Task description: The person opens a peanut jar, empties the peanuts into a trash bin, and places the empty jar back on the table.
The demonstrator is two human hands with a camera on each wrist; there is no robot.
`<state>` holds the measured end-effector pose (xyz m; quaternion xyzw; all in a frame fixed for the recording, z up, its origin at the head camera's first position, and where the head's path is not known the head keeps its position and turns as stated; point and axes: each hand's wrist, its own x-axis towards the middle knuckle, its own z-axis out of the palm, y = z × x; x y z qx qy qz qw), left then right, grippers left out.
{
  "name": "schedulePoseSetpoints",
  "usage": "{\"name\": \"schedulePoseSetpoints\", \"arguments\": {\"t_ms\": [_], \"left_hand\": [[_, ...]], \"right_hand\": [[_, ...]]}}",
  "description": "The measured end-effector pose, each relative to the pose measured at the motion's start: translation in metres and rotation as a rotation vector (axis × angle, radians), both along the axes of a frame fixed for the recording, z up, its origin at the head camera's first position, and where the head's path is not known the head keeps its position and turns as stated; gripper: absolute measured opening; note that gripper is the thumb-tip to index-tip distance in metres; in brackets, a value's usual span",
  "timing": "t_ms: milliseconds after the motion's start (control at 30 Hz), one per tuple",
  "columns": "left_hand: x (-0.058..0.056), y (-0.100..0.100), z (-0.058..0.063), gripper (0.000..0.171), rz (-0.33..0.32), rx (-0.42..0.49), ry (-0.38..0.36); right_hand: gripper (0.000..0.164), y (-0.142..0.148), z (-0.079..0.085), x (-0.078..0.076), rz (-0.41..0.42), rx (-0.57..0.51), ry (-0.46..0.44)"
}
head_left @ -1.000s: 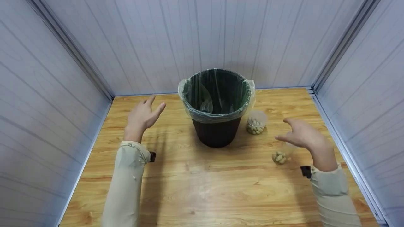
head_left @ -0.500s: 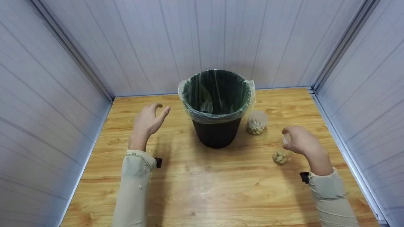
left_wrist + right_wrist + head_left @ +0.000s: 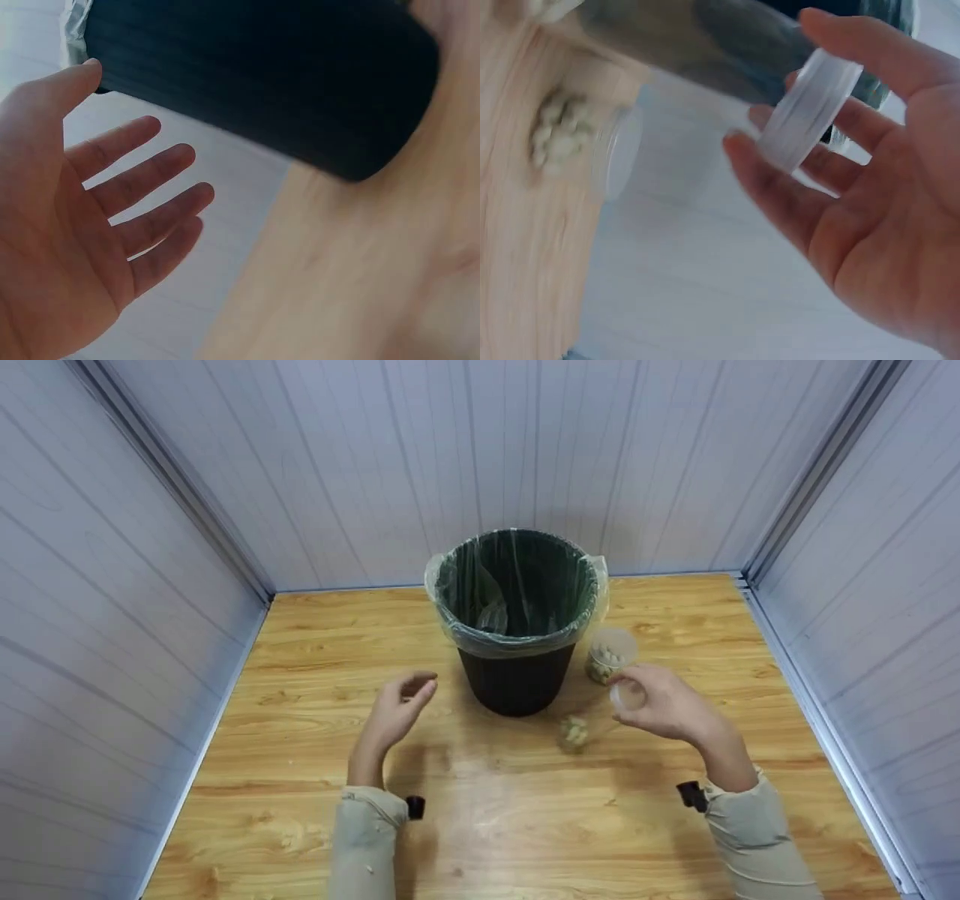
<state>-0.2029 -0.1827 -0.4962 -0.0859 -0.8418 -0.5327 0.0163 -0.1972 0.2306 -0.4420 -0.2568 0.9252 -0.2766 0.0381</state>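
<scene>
My right hand point(image 3: 660, 701) grips a clear plastic jar point(image 3: 574, 732) by its whitish lid point(image 3: 810, 111). The jar tilts, its base pointing left, with small pale-green pieces like nuts in the bottom. In the right wrist view the thumb and fingers close around the lid's edge. A second clear jar point(image 3: 611, 654) with similar pieces stands on the floor beside the bin, partly behind my right fingertips. My left hand point(image 3: 394, 709) hovers left of the black bin point(image 3: 514, 682), holding nothing. Its fingers are relaxed and spread in the left wrist view point(image 3: 67, 217).
A translucent liner bag point(image 3: 510, 643) is folded over the bin's rim, and crumpled clear plastic point(image 3: 493, 617) shows inside. The wood-patterned floor point(image 3: 465, 825) is bounded by white panel walls point(image 3: 525, 450) at the back and both sides.
My right hand has lowered onto the nearer jar's lid, gripped it and carried the jar left toward the bin's front. My left hand has come nearer to me and to the right.
</scene>
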Motion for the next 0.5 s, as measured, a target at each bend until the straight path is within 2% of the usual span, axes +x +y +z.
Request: {"name": "schedulePoseSetpoints", "arguments": {"t_ms": [100,167,300,400,500], "left_hand": [[0.018,0.014,-0.004,0.032,-0.050,0.094,-0.037],[0.025,0.020,-0.016,0.035,-0.092,0.153,-0.049],[0.031,0.033,-0.049,0.042,-0.184,0.337,-0.059],[0.032,0.043,-0.068,0.049,-0.266,0.466,-0.073],[0.034,0.053,-0.076,0.056,-0.342,0.569,-0.088]], "right_hand": [[0.042,-0.012,0.000,0.007,0.028,-0.071,0.000],[0.041,-0.019,0.001,0.013,0.053,-0.120,0.003],[0.041,-0.030,0.002,0.021,0.104,-0.207,0.009],[0.041,-0.035,0.003,0.023,0.132,-0.255,-0.003],[0.041,-0.038,0.003,0.022,0.145,-0.302,-0.028]]}}
